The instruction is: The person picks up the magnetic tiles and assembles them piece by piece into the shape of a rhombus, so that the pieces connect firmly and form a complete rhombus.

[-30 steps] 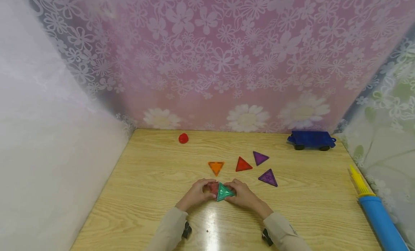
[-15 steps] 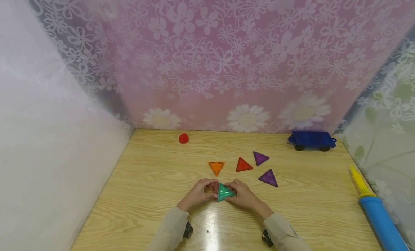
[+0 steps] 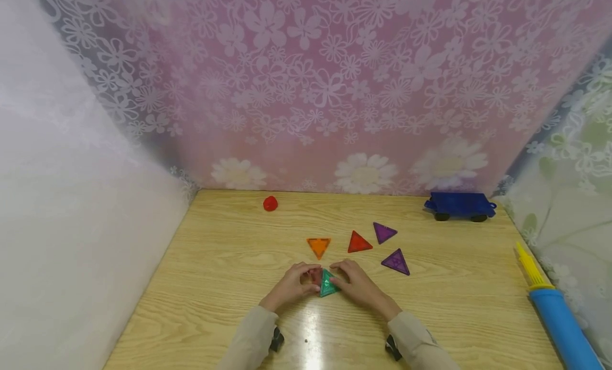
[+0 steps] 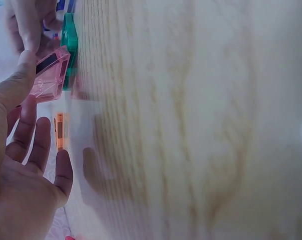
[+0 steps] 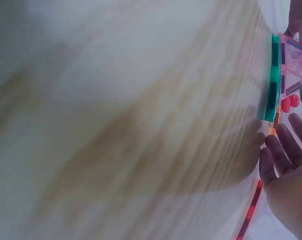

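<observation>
Nearest, the person's left hand [image 3: 290, 285] has its grip narrowed to a pinch, thumb and finger on a translucent pink plastic tile piece [image 4: 51, 82] that is tilted up from the pale wood-grain worktop [image 3: 220, 253], touching a translucent green plastic triangular tile [image 3: 327, 286]. Whether the pink piece is one tile or several joined, I cannot tell. The right hand [image 3: 358, 286] has a wide, loose grip with nothing enclosed; its thumb overlaps the green tile, contact unclear.

Both pieces look light, stiff and smooth, perhaps slippery on their faces; dark edge strips are probably magnets, so they may snap together or pivot. Opposite rims look the safest hold, fingers off the joining edge.

Beyond lie a purple triangular tile [image 3: 396, 263], an orange one [image 3: 319, 247], a red one [image 3: 359, 243] and another purple one [image 3: 384, 233].
</observation>
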